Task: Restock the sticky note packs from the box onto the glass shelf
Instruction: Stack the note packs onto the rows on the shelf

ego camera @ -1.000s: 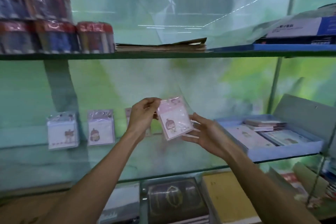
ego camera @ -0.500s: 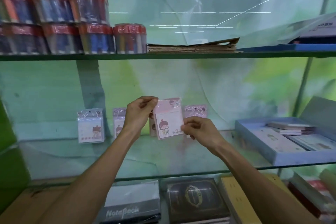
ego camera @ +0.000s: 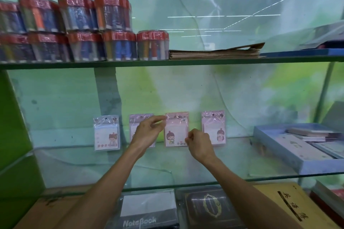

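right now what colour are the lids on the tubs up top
Red lids, clearest in the head view.
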Motion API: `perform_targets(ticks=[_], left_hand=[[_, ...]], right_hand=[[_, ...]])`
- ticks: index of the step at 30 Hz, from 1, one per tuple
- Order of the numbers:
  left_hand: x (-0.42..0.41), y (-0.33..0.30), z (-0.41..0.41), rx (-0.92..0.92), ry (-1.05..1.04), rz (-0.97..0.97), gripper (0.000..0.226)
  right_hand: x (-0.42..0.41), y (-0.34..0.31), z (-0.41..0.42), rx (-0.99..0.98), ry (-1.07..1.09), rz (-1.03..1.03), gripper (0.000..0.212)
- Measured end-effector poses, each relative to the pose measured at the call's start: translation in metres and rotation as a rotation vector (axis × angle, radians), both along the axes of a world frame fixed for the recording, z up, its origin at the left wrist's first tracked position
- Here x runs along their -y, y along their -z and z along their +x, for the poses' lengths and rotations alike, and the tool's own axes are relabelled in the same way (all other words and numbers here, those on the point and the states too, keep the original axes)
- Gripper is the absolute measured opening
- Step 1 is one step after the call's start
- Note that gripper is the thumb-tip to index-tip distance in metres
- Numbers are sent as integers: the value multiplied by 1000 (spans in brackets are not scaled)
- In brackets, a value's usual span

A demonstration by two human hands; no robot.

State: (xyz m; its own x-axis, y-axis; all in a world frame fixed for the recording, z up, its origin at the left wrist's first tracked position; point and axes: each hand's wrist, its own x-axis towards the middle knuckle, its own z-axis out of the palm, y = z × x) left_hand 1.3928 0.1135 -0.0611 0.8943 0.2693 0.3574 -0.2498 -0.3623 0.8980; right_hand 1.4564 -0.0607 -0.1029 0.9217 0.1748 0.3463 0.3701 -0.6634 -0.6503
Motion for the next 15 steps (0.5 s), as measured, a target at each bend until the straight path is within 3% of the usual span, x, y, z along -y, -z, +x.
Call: perform_targets(ticks=[8, 15], left_hand=[[10, -3, 6, -7, 7, 39, 21], [21, 0, 0, 234, -78, 88, 15]], right_hand=[[-4, 0, 5, 47, 77, -136, 21], [37, -17, -8, 225, -30, -49, 25]])
